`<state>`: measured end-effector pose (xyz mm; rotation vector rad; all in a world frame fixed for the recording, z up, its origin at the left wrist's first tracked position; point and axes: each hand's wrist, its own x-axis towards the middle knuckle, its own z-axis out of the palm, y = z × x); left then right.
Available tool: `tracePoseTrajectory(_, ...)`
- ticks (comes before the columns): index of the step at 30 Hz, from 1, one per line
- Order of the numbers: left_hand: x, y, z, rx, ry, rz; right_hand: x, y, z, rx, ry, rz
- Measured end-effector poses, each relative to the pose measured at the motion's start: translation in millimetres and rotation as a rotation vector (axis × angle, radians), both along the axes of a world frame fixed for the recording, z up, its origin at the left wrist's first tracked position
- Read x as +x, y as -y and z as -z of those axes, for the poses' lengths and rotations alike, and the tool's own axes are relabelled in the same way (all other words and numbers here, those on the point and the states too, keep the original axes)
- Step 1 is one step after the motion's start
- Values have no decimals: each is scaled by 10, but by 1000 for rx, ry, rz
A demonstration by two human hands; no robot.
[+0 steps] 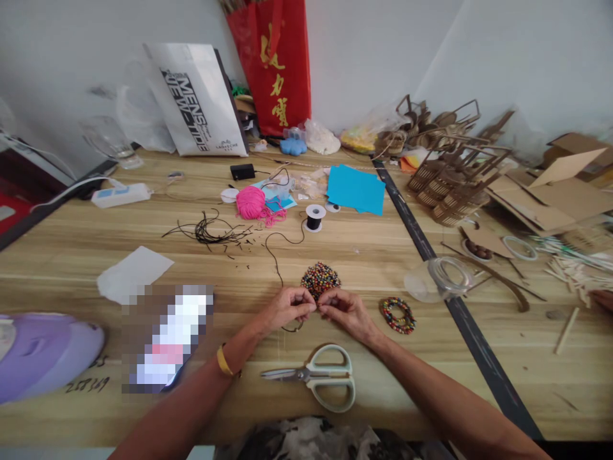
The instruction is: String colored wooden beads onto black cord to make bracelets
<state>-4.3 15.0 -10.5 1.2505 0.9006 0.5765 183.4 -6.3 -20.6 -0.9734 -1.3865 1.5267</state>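
A pile of small multicoloured beads (pixel 320 277) lies on the table just beyond my fingertips. My left hand (pixel 291 305) is closed in a pinch on a thin black cord (pixel 274 255), which runs back to a white spool (pixel 315 218); a dark end shows below that hand. Thumb and fingers of my right hand (pixel 348 312) are pinched together close to the left fingertips. What the right fingers hold is too small to make out. A coiled string of beads (pixel 398 315) lies right of my right hand. Scissors (pixel 309 375) with pale handles rest nearer me.
Black cord pieces (pixel 205 231), pink yarn (pixel 251 202) and blue sheets (pixel 355 190) lie farther back. At left are a phone (pixel 170 338) and a purple object (pixel 52 354). Clear tubing (pixel 450 278), small baskets (pixel 443 182) and cardboard (pixel 550 191) occupy the right. Another person's hand (pixel 602 299) shows there.
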Motion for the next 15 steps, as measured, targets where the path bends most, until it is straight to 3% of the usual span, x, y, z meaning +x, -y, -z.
tracePoseTrajectory(15,3,1,-46,-13,-3,6,-1,1,11,21,15,-7)
